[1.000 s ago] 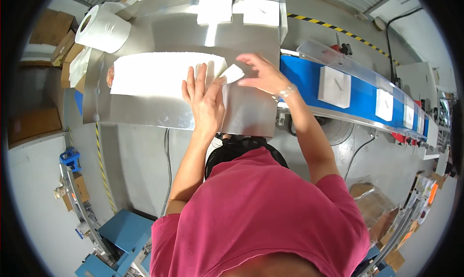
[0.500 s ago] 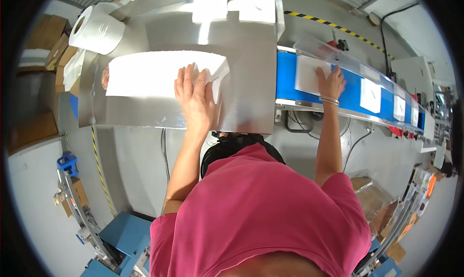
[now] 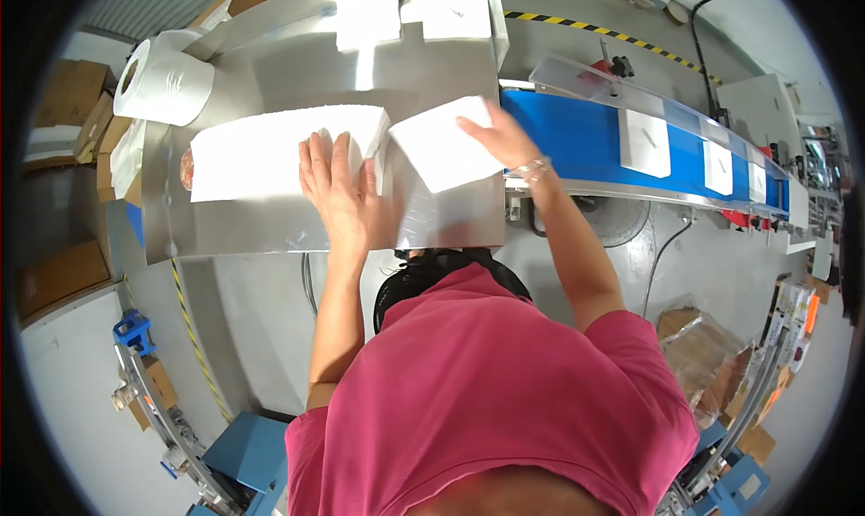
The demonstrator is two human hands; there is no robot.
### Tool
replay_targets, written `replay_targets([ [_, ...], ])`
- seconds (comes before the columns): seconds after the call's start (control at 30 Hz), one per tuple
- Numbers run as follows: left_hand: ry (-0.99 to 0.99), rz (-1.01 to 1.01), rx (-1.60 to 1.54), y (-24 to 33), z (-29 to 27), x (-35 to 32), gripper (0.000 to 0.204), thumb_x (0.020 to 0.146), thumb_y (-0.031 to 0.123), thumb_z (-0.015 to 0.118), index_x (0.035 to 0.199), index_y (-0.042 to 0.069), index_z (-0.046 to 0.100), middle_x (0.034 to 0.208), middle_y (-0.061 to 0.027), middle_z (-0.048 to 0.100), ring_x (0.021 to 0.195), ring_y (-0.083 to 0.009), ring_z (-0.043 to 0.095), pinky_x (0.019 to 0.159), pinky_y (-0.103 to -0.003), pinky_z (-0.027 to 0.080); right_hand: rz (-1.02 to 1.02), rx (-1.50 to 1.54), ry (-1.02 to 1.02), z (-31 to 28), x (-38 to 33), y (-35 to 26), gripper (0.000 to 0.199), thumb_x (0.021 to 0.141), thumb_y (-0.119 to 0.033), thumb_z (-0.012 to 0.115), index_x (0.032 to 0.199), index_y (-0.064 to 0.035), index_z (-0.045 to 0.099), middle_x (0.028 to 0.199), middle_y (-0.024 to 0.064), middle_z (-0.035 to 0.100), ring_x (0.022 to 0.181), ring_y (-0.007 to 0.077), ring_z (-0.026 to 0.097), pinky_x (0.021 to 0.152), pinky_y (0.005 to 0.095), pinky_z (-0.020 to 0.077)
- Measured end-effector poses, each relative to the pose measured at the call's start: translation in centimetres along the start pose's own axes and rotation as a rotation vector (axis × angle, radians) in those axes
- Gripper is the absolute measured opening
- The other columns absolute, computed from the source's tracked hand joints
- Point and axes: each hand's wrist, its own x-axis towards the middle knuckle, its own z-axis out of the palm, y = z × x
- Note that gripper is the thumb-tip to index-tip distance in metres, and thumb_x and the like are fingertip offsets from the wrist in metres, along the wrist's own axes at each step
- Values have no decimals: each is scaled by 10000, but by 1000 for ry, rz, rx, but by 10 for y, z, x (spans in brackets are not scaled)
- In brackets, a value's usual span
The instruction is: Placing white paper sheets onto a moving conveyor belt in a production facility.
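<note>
left hand (image 3: 338, 187) lies flat and wide on the stack (image 3: 270, 149), mid surface (image 3: 270, 232). right hand (image 3: 496, 138) holds one sheet (image 3: 441, 147) just right of the stack. looks light, soft, floppy; best taken by an edge.

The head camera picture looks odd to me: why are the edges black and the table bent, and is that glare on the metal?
Head view: a fisheye lens leaves black corners and bows the steel table and blue conveyor belt toward the rim. Overhead light glares off the steel beneath the upper white sheets. The left hand and right hand look sharp, with little blur.
</note>
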Motion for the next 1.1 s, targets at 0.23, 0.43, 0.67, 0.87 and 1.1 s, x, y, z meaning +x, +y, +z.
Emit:
replay_targets([
  [0.23,15,24,-51,4,-2,2,344,825,45,648,1167,75,622,1333,-183,490,1284,-398,390,1060,-490,310,161,-790,764,-141,-26,52,529,808,-480,673,973,20,618,936,227,650,894,367,617,783,428,484],
  [0.43,20,19,-52,2,-1,-4,299,822,50,655,1113,116,646,1394,-162,445,1343,-405,318,1091,-536,227,-405,-766,275,-59,-6,4,569,734,-274,783,1211,-60,558,1158,142,604,1080,302,576,921,399,457],
  [0.67,-85,43,-108,7,-11,6,352,815,143,690,1162,154,632,1480,-159,332,1399,-393,212,1115,-536,153,-387,-400,-332,42,32,-20,533,797,-225,734,1259,-65,521,1381,108,417,1212,206,460,951,323,436],
  [0.87,-30,-5,-38,-19,-12,2,402,845,172,667,1227,76,586,1421,-193,385,1347,-398,295,1081,-510,245,46,-351,172,-24,-6,0,429,872,-386,649,991,24,602,945,106,646,878,169,586,782,316,473],
  [1.1,5,6,-55,-14,-10,1,327,828,64,660,1154,75,636,1355,-170,471,1297,-393,371,1065,-475,309,170,-904,807,-117,-31,32,497,795,-391,708,1063,15,605,1048,218,644,932,362,621,795,420,487],
])
